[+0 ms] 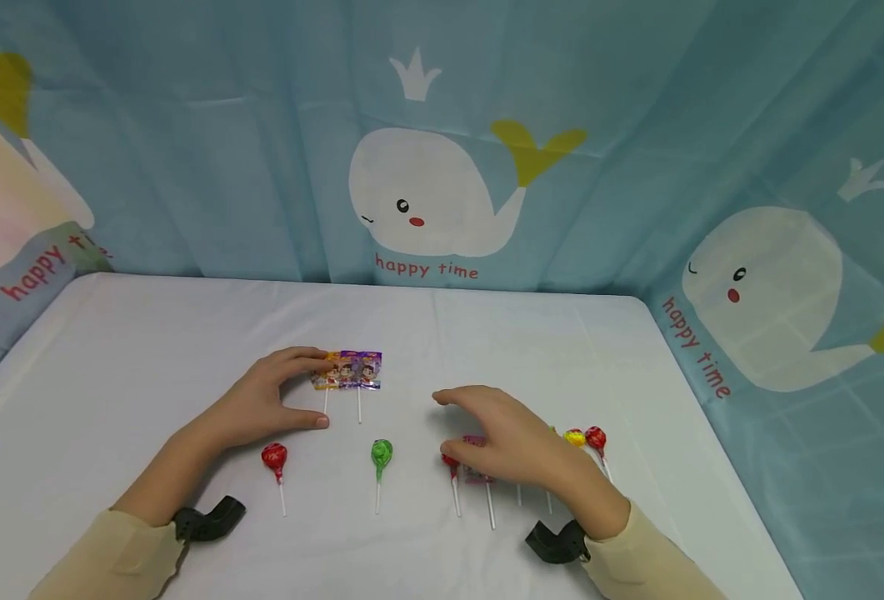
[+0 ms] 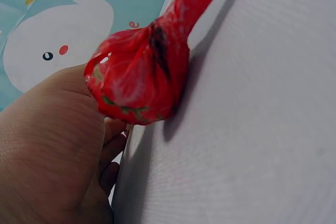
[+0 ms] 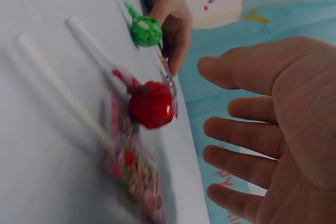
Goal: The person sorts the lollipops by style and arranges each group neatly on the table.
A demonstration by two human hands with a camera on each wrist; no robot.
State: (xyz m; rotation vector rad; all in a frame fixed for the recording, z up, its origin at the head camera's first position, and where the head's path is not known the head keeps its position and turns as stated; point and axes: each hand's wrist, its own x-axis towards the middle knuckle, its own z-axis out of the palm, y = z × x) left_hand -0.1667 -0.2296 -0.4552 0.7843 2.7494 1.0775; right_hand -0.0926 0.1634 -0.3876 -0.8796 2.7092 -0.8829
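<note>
My left hand (image 1: pixel 269 400) lies over the left end of a row of flat-wrapped lollipops (image 1: pixel 359 370) in orange and purple packets. Its fingertips overlap the orange packet, and the thumb is spread apart near a stick. A round red lollipop (image 1: pixel 274 457) lies below that hand and looms large in the left wrist view. My right hand (image 1: pixel 512 437) hovers with fingers spread, holding nothing. Under and beside it lie another red lollipop (image 3: pixel 152 104) and a pink flat-wrapped lollipop (image 3: pixel 136 177). The right hand hides parts of several lollipops.
Between the hands lies a green lollipop (image 1: pixel 382 452). A yellow lollipop (image 1: pixel 575 437) and a red one (image 1: pixel 596 438) lie beyond the right wrist. All rest on a white-covered table (image 1: pixel 187 333), with a blue whale-print curtain (image 1: pixel 262 167) behind and at the sides.
</note>
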